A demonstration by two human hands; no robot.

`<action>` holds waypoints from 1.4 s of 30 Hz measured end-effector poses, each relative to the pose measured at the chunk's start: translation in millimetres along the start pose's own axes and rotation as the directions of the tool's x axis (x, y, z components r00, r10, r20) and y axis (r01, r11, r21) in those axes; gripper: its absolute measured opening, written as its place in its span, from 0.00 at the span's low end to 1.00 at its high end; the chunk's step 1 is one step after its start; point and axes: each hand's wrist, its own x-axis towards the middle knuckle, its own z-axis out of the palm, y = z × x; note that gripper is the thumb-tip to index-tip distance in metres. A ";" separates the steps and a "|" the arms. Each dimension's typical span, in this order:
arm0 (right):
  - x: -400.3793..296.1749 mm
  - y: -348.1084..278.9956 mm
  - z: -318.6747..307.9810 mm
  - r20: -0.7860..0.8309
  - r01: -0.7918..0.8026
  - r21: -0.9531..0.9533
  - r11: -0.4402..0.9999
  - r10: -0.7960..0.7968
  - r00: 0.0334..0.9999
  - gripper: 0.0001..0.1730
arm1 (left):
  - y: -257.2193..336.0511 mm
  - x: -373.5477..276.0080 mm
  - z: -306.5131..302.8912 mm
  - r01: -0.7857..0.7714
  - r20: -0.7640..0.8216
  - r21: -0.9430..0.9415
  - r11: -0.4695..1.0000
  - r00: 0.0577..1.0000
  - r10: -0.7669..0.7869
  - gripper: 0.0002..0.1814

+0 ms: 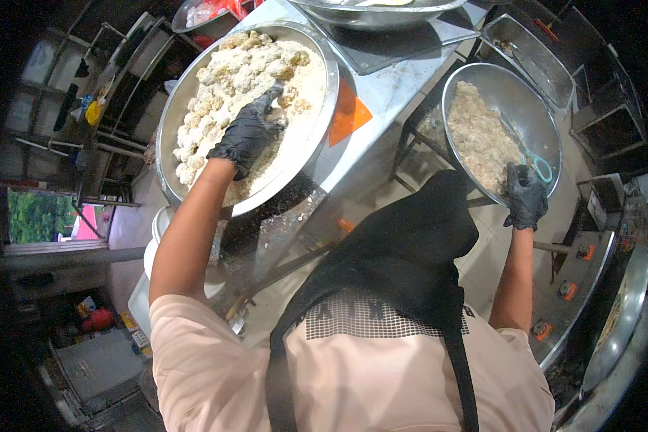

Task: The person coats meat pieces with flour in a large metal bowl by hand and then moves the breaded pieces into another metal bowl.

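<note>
My left hand [248, 132], in a black glove, reaches into a wide metal basin [332, 86]. It is down among flour-coated food pieces [205, 110] and loose pale flour [299, 146]. Part of a piece shows beside its fingers, but whether they grip it is unclear. On the right, a metal bowl [545, 119] holds a heap of pale, wet-looking food pieces [478, 140]. My right hand [525, 197], also gloved in black, is at this bowl's near edge with its fingers over the inside. Next to it in the bowl lies a utensil with a turquoise looped handle [541, 166].
The basin stands on a light-topped table [389, 102] by an orange sheet [350, 114]. Another large metal bowl [378, 15] is at the table's far end. A rectangular metal container [534, 54] sits beyond the right bowl. A stove-like counter with orange-backed knobs [567, 291] stands at right.
</note>
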 end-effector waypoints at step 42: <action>2.2 6.6 2.8 0.007 0.025 0.001 1.000 -0.025 1.000 0.22 | -14.3 -23.3 -52.0 -0.070 -0.067 0.324 0.943 0.993 0.097 0.14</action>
